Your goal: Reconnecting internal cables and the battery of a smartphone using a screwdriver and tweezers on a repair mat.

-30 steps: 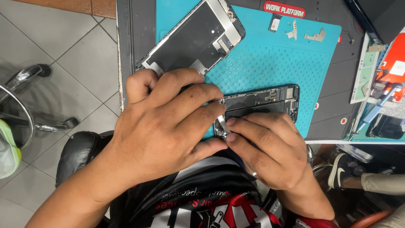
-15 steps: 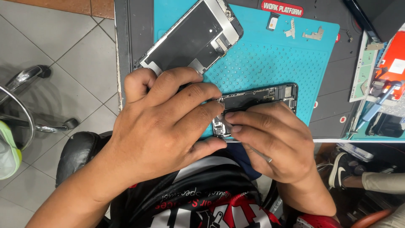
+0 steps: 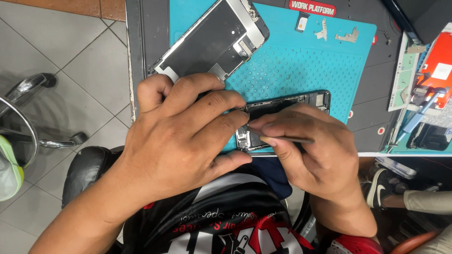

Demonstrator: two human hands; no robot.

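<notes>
Nearest the camera: a black shirt (image 3: 221, 226) with red and white print is seen at the bottom edge, with a black chair seat (image 3: 84, 171) under it on the left.

Left hand (image 3: 181, 141) is laid palm-down over the near left end of the opened phone (image 3: 287, 110). Fingers are curled and closed loosely against the phone's edge; the index fingertip (image 3: 238, 117) is pressed at the frame. How much of the phone is actually gripped underneath cannot be told, since the hand hides it.

Right hand (image 3: 313, 153) is closed in a pinch around a thin dark tool (image 3: 289, 139). The tool is held roughly level, its tip pointed left into the phone's lower end, just beside the left fingertips. Contact of the tip with any part cannot be confirmed.

The phone body is lying on the near edge of the teal mat (image 3: 301, 66), long axis running left to right, internals facing up. Its right end is exposed; its left end is covered by both hands.

Farther back, the detached screen (image 3: 212, 40) is lying back-side up, tilted diagonally, at the mat's upper left corner and partly over the mat's edge onto the dark table (image 3: 150, 28).

At the mat's far edge, small metal brackets (image 3: 346, 35) are laid out, well apart from the phone.

Far right: an orange-and-white box (image 3: 438, 66) and a blue-handled tool (image 3: 419, 117) are seen on a second mat. Grey floor tiles (image 3: 61, 51) are visible at left.
</notes>
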